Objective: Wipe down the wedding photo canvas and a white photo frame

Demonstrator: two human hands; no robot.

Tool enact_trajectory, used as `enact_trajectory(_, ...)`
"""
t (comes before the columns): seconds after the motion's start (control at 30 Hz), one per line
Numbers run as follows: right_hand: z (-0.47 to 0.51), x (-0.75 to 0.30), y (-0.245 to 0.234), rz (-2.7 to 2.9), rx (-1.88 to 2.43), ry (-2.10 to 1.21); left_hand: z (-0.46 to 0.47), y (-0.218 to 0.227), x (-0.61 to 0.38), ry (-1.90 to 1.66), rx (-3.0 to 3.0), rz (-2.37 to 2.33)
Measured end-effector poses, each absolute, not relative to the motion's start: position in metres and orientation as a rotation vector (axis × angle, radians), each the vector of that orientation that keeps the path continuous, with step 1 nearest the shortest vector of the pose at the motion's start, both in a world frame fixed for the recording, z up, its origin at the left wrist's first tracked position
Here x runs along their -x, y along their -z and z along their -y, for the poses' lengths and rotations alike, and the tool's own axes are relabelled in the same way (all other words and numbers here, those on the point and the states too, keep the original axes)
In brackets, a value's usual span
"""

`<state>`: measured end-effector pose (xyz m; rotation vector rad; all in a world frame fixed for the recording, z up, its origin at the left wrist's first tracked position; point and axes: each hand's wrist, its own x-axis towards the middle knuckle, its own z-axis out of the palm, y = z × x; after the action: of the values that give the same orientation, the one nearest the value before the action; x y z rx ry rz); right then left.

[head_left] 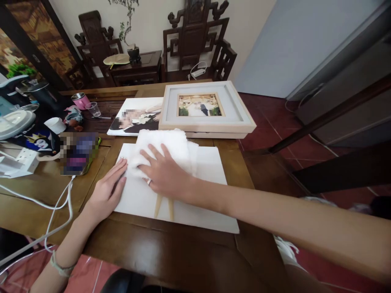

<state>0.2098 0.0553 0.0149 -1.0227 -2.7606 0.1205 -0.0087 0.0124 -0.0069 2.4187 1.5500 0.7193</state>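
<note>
A white cloth (171, 140), folded and fluffy, lies on a flat white panel (204, 203) on the wooden table. On top of the cloth rests my right hand (165, 173), its fingers spread and pressing down; a ring shows on one finger. Where the thumb goes is hard to see. My left hand (108, 189) lies with outstretched fingers on the panel's left edge, holding nothing. Two tan tapered strips (165, 207) show on the panel below my right wrist.
Behind the panel lie a framed picture (238, 116) and a photo print (131, 132), partly overlapped by the frame. A phone (81, 154) with a charging cable (70, 195), a white cup (55, 124) and a pink mug (80, 101) occupy the left side. Carved chairs (195, 36) stand beyond.
</note>
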Motion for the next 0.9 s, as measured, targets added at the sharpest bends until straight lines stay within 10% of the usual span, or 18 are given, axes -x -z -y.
enact_trajectory(0.33,0.041,-0.214,-0.042,2.938,0.556,-0.424,-0.013,0.008,0.013,-0.704,-2.441,-1.479)
enact_trajectory(0.67,-0.053,-0.211,-0.021,2.684,1.014,-0.29,-0.012,0.01,0.011,-0.778,-2.345,-1.522)
enact_trajectory(0.9,-0.031,-0.183,-0.016,2.74,0.69,-0.247,-0.009,0.008,0.01,-1.332,-1.667,-1.242)
